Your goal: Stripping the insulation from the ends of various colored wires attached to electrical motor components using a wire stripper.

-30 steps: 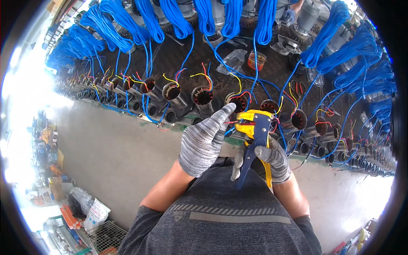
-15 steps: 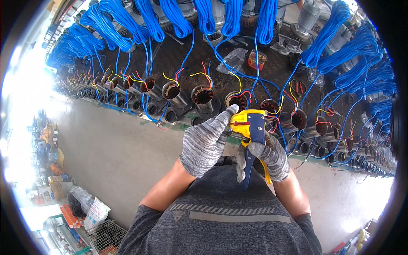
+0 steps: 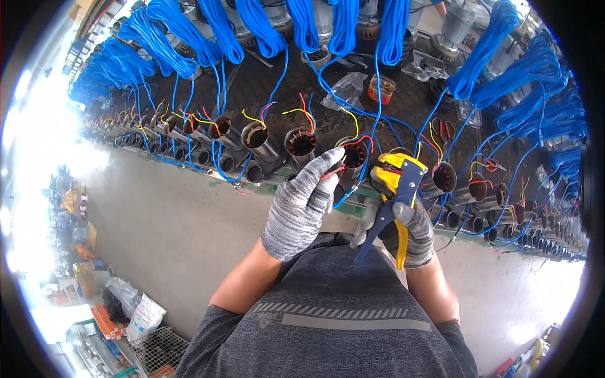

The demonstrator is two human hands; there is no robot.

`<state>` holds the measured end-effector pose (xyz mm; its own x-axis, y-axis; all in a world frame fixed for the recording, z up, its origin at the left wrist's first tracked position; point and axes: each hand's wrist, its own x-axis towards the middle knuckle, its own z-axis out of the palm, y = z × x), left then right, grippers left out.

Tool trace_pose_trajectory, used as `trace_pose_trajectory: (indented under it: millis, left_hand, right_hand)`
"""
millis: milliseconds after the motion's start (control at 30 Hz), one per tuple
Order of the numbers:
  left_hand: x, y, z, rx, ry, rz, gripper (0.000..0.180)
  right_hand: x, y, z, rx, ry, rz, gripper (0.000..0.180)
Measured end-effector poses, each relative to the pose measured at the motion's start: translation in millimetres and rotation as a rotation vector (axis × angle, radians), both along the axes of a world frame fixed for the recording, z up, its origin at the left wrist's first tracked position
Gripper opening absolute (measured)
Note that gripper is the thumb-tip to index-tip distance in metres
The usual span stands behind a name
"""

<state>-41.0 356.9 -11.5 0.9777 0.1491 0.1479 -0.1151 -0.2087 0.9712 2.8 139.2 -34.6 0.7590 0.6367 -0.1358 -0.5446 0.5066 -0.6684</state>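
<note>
My right hand (image 3: 416, 236), gloved in grey, is wrapped round the handles of a yellow and dark-blue wire stripper (image 3: 409, 179), its jaws pointing up and left. To its left, my gloved left hand (image 3: 299, 211) pinches a red wire (image 3: 333, 172) between thumb and fingertips. Both hands are in front of a metal motor tube (image 3: 355, 154) with red windings inside and yellow and red leads at its mouth. A blue cable (image 3: 358, 184) hangs down between my hands. Where the pinched wire leads is hidden by the glove.
Several similar motor tubes (image 3: 259, 140) line the dark bench (image 3: 246, 85) edge, with coiled blue cables (image 3: 343, 28) behind. Red-handled pliers (image 3: 445, 130), a red-labelled jar (image 3: 381, 89) and a clear plastic bag (image 3: 345, 88) lie farther back. A white sack (image 3: 145, 318) stands lower left.
The wire stripper has moved right, away from my left hand, and tilted. My left hand has drawn slightly left, and a red wire now shows in its pinch.
</note>
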Motion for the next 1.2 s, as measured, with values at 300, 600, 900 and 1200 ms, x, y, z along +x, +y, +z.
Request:
trace_pose_trajectory:
  millis: [300,600,900,1200]
  left_hand:
    - [-13,-6,15,-0.989,-0.107,-0.255,0.062]
    - [44,9,-1,-0.736,-0.285,-0.436,0.052]
    - [254,67,-97,-0.151,0.174,0.133,0.040]
    - [335,126,-172,0.433,0.607,-0.113,0.018]
  right_hand:
    - [0,-10,-33,-0.190,-0.134,0.257,0.069]
    - [8,-61,-89,-0.424,-0.105,0.242,0.056]
    - [-5,-92,-170,-0.371,-0.061,0.163,0.059]
    - [-22,-97,-208,-0.573,-0.130,0.105,0.051]
